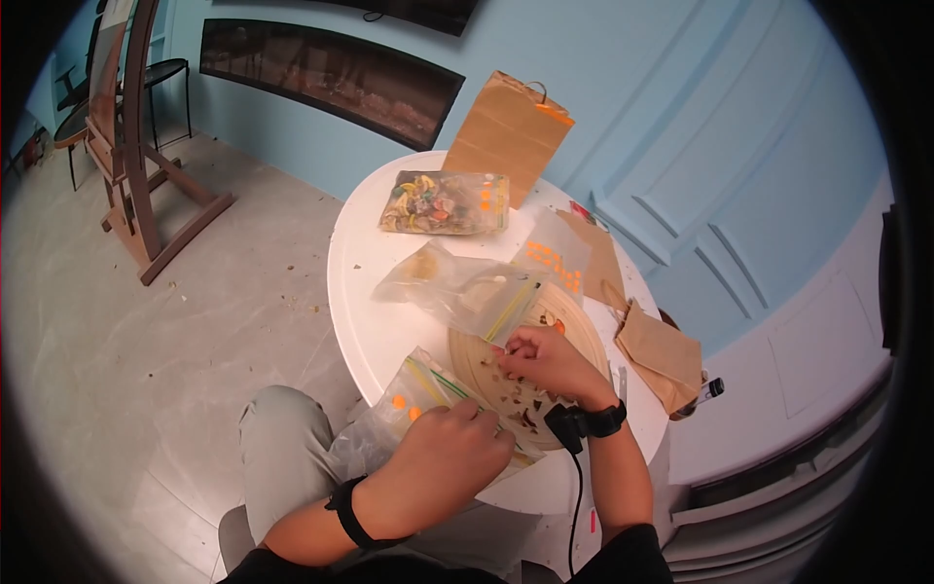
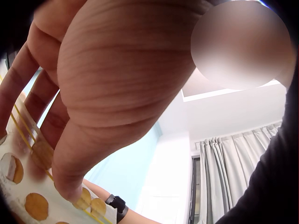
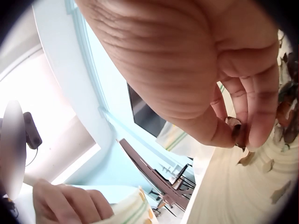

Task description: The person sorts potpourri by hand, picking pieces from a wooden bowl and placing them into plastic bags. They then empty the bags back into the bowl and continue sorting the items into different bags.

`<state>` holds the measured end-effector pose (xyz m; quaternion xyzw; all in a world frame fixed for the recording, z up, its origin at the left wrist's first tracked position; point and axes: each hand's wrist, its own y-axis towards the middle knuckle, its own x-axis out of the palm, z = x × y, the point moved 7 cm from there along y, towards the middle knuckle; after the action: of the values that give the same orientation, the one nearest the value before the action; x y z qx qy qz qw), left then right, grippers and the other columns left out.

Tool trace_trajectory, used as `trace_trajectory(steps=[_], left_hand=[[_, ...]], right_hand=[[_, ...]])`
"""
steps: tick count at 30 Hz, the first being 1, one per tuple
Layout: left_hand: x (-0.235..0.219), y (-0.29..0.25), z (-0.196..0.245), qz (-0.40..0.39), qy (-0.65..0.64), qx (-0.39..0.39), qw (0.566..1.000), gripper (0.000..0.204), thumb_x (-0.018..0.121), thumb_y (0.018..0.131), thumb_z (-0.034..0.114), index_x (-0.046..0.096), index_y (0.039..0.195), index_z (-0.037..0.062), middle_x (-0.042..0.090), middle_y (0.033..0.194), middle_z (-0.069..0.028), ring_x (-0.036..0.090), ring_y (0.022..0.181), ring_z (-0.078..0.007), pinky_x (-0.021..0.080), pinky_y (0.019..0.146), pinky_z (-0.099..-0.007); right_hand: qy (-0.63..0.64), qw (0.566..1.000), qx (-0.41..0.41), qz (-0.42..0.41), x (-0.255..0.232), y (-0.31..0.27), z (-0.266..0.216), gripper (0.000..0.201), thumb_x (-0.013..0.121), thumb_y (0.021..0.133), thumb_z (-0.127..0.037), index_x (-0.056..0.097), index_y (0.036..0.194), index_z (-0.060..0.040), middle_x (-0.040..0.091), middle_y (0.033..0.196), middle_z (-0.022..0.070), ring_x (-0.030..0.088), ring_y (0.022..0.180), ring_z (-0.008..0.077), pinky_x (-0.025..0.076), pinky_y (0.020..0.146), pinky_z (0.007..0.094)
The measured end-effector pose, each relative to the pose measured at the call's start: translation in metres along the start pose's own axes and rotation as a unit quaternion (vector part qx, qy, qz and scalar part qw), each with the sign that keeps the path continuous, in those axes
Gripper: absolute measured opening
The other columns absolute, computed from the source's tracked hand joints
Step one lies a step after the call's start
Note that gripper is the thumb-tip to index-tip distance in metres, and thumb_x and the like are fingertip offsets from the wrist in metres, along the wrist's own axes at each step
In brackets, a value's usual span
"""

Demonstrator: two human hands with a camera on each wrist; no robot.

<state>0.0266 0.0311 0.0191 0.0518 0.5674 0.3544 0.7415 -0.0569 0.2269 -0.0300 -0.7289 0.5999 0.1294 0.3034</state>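
The left hand (image 1: 452,453) grips the top edge of a clear zip bag (image 1: 416,389) with orange dots; in the left wrist view the thumb and fingers of that hand (image 2: 112,79) lie on either side of the bag (image 2: 28,186). Over a round woven tray (image 1: 467,360) strewn with small dried pieces (image 1: 530,420), the right hand (image 1: 555,362) is lowered. Between its thumb and fingertips the right hand (image 3: 187,70) pinches a small brown piece (image 3: 238,133), seen in the right wrist view. A second clear bag (image 1: 457,287) lies just beyond the tray.
Farther back on the white round table (image 1: 355,282) are a filled bag of mixed dried pieces (image 1: 438,204) and an upright brown paper bag (image 1: 506,136). Another paper bag (image 1: 662,355) is at the right edge. A wooden easel (image 1: 146,195) stands on the floor at left.
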Motion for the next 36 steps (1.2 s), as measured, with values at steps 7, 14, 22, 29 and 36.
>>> trace_trajectory(steps=[7,14,22,29,36], left_hand=[[0.010,0.004,0.003,-0.001,0.004,0.004,1.000,0.008,0.071,0.077,0.012,0.067,0.083,0.0095,0.061,0.080,-0.0028,0.062,0.084,-0.0211,0.054,0.065,-0.0339],[0.018,0.012,0.013,-0.019,0.029,0.017,0.999,0.013,0.069,0.076,0.014,0.067,0.088,0.0099,0.061,0.087,-0.0022,0.061,0.091,-0.0204,0.054,0.072,-0.0329],[0.027,0.018,0.022,-0.011,0.038,0.031,0.999,0.012,0.068,0.075,0.013,0.068,0.087,0.0105,0.061,0.087,-0.0017,0.061,0.093,-0.0196,0.054,0.075,-0.0321],[0.022,0.023,0.023,-0.037,0.028,0.020,0.999,0.010,0.069,0.074,0.011,0.068,0.083,0.0103,0.062,0.084,-0.0016,0.061,0.090,-0.0210,0.054,0.072,-0.0333],[0.022,0.019,0.020,-0.029,0.027,0.017,0.999,0.010,0.070,0.075,0.010,0.070,0.085,0.0108,0.063,0.084,-0.0018,0.062,0.088,-0.0214,0.054,0.070,-0.0342]], right_hand=[[0.169,0.985,-0.017,-0.018,-0.006,-0.023,-0.009,0.019,0.069,0.096,-0.007,0.067,0.114,-0.0021,0.071,0.099,0.0005,0.066,0.082,0.0066,0.054,0.075,0.0232],[0.181,0.968,-0.085,-0.152,0.020,-0.054,-0.019,0.035,0.068,0.098,-0.010,0.063,0.132,-0.0035,0.071,0.105,0.0029,0.065,0.089,0.0068,0.052,0.078,0.0224],[0.090,0.976,-0.158,-0.117,0.018,-0.067,-0.025,0.039,0.065,0.100,-0.008,0.058,0.138,0.0000,0.073,0.118,0.0076,0.068,0.102,0.0113,0.054,0.088,0.0267],[0.126,0.989,-0.075,0.008,-0.008,-0.054,-0.005,0.029,0.064,0.101,-0.011,0.065,0.127,0.0015,0.075,0.106,0.0061,0.070,0.094,0.0099,0.055,0.081,0.0261],[-0.117,0.990,-0.032,0.074,-0.030,-0.042,-0.015,0.031,0.068,0.096,-0.018,0.069,0.121,-0.0002,0.075,0.099,0.0128,0.073,0.084,0.0177,0.054,0.075,0.0291]])
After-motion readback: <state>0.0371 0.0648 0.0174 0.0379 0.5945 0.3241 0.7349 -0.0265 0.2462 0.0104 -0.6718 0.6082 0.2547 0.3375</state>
